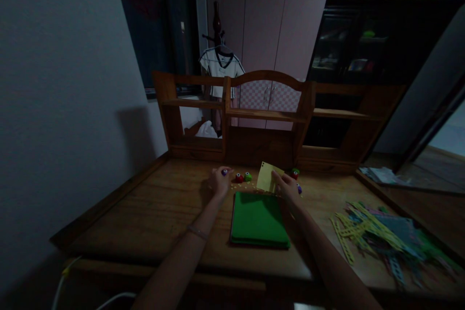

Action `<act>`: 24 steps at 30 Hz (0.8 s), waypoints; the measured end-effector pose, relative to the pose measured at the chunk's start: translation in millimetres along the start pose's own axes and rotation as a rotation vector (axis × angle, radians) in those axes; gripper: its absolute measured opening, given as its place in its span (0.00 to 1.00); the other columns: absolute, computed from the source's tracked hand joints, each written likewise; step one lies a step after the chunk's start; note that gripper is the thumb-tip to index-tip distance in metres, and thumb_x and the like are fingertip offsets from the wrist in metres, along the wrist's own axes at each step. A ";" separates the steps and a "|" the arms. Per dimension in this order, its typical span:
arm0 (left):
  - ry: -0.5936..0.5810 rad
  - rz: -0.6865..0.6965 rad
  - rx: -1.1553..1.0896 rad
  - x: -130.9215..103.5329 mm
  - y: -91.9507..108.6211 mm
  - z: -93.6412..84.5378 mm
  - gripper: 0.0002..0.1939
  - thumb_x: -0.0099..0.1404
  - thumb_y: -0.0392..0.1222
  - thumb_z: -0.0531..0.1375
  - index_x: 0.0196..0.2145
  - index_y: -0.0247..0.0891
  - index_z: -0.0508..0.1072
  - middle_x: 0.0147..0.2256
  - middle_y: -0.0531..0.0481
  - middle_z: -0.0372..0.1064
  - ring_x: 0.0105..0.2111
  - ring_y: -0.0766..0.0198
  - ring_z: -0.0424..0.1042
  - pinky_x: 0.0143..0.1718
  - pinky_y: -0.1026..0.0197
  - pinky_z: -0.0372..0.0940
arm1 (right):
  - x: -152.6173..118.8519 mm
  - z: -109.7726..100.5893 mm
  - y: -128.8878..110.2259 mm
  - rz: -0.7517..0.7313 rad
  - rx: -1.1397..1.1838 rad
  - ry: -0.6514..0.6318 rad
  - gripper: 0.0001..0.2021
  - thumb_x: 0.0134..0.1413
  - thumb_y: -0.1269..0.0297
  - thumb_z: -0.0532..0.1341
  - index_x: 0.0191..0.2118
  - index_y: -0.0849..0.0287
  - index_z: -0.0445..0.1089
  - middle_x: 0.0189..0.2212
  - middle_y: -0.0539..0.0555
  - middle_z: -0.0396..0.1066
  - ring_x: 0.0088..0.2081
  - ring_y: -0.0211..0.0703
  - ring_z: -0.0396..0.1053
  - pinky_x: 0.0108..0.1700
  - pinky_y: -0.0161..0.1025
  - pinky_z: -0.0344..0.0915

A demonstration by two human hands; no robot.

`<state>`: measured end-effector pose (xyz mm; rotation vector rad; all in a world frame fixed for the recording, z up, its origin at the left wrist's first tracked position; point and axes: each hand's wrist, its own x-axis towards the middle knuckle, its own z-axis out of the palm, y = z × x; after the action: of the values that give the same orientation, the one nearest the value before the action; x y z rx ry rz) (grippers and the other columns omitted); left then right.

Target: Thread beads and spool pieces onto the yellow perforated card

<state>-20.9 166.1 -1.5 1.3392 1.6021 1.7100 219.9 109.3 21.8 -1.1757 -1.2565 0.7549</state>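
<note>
My left hand [219,181] is closed around a small purple craft punch [224,172] with a pale round spot on it. A yellow sheet of paper [266,177], with small dark holes at its upper left corner, is pinched in my right hand [286,186]. Between the hands, a red craft punch [239,178] and a green craft punch [248,177] stand on the table. Tiny yellow paper bits [244,185] lie in front of them. Nearest to me is a stack of green sheets [258,220], below the yellow paper.
Beyond my right hand are another red punch [294,174] and a purple one [299,188], partly hidden. Cut paper strips [363,227] in yellow, blue and green are heaped at the right. A wooden shelf unit [267,115] lines the table's back edge.
</note>
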 end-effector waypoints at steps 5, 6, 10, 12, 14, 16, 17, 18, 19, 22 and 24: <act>-0.031 0.057 0.020 -5.8 2.4 3.2 0.02 0.50 0.38 0.64 0.26 0.42 0.75 0.29 0.46 0.67 0.39 0.53 0.62 0.45 0.55 0.50 | 0.8 0.1 2.2 0.002 -0.012 0.009 0.22 0.44 0.44 0.60 0.21 0.60 0.62 0.12 0.45 0.57 0.14 0.33 0.55 0.14 0.30 0.50; -0.019 0.116 0.050 -7.2 4.7 4.8 0.03 0.52 0.39 0.63 0.28 0.42 0.75 0.31 0.46 0.67 0.40 0.53 0.62 0.46 0.54 0.50 | 1.2 0.1 3.0 0.010 0.003 0.004 0.21 0.44 0.44 0.60 0.21 0.60 0.62 0.12 0.45 0.56 0.13 0.33 0.54 0.14 0.30 0.50; -0.122 0.301 0.258 -15.4 12.0 10.6 0.08 0.51 0.42 0.64 0.32 0.40 0.75 0.37 0.44 0.65 0.44 0.52 0.58 0.48 0.54 0.49 | 1.9 -0.4 4.4 0.031 0.043 -0.018 0.21 0.45 0.44 0.59 0.24 0.61 0.65 0.12 0.45 0.57 0.13 0.33 0.54 0.14 0.30 0.51; -0.179 0.357 0.427 -20.2 12.7 11.3 0.09 0.52 0.43 0.63 0.32 0.39 0.74 0.39 0.44 0.63 0.44 0.52 0.57 0.47 0.54 0.49 | 1.9 -0.7 4.3 0.029 0.055 -0.034 0.21 0.45 0.44 0.59 0.25 0.61 0.66 0.13 0.45 0.59 0.14 0.33 0.56 0.16 0.31 0.52; -0.209 0.407 0.570 -24.0 11.9 10.0 0.09 0.55 0.44 0.62 0.33 0.38 0.73 0.40 0.45 0.62 0.45 0.53 0.56 0.46 0.54 0.50 | 2.0 -0.7 3.8 0.032 0.075 -0.050 0.21 0.45 0.44 0.59 0.26 0.61 0.66 0.13 0.46 0.60 0.15 0.34 0.57 0.17 0.31 0.53; -0.241 0.442 0.639 -26.0 10.5 7.6 0.09 0.56 0.44 0.62 0.35 0.39 0.72 0.40 0.45 0.62 0.44 0.54 0.56 0.45 0.55 0.50 | 2.0 -0.4 3.0 0.042 0.084 -0.053 0.21 0.45 0.44 0.59 0.25 0.61 0.67 0.13 0.46 0.59 0.15 0.34 0.57 0.17 0.31 0.53; -0.258 0.454 0.649 -26.5 10.0 6.6 0.10 0.55 0.44 0.62 0.35 0.39 0.72 0.40 0.46 0.62 0.44 0.55 0.57 0.45 0.54 0.50 | 2.0 -0.1 2.4 0.048 0.083 -0.048 0.21 0.44 0.44 0.59 0.24 0.61 0.66 0.12 0.46 0.58 0.15 0.34 0.57 0.17 0.31 0.53; -0.272 0.462 0.642 -26.5 9.7 5.9 0.10 0.55 0.43 0.63 0.35 0.39 0.71 0.39 0.46 0.63 0.44 0.55 0.57 0.45 0.54 0.50 | 1.9 0.0 1.7 0.053 0.080 -0.042 0.21 0.44 0.44 0.60 0.24 0.61 0.66 0.11 0.45 0.57 0.14 0.34 0.56 0.17 0.31 0.53; -0.280 0.465 0.617 -26.2 10.0 5.9 0.10 0.55 0.43 0.63 0.35 0.39 0.70 0.38 0.46 0.64 0.44 0.55 0.58 0.45 0.54 0.50 | 1.8 0.2 0.8 0.056 0.078 -0.035 0.22 0.43 0.43 0.60 0.23 0.61 0.66 0.11 0.45 0.57 0.14 0.34 0.55 0.16 0.31 0.52; -0.275 0.404 0.396 -23.4 13.4 10.9 0.08 0.56 0.42 0.62 0.33 0.38 0.69 0.35 0.47 0.66 0.41 0.56 0.61 0.44 0.55 0.53 | 1.0 0.2 -2.0 0.065 0.080 -0.026 0.23 0.42 0.42 0.60 0.23 0.61 0.67 0.12 0.46 0.58 0.14 0.33 0.55 0.15 0.31 0.50; -0.225 0.277 0.109 -20.1 17.1 17.3 0.11 0.57 0.45 0.61 0.36 0.38 0.68 0.34 0.48 0.66 0.38 0.59 0.64 0.42 0.58 0.56 | -0.1 0.4 -4.3 0.069 0.082 -0.024 0.23 0.41 0.42 0.60 0.23 0.62 0.67 0.12 0.46 0.58 0.14 0.33 0.54 0.15 0.31 0.49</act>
<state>7.5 154.1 5.1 1.8088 1.4535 1.5696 218.8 108.1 25.7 -1.1510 -1.1988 0.8654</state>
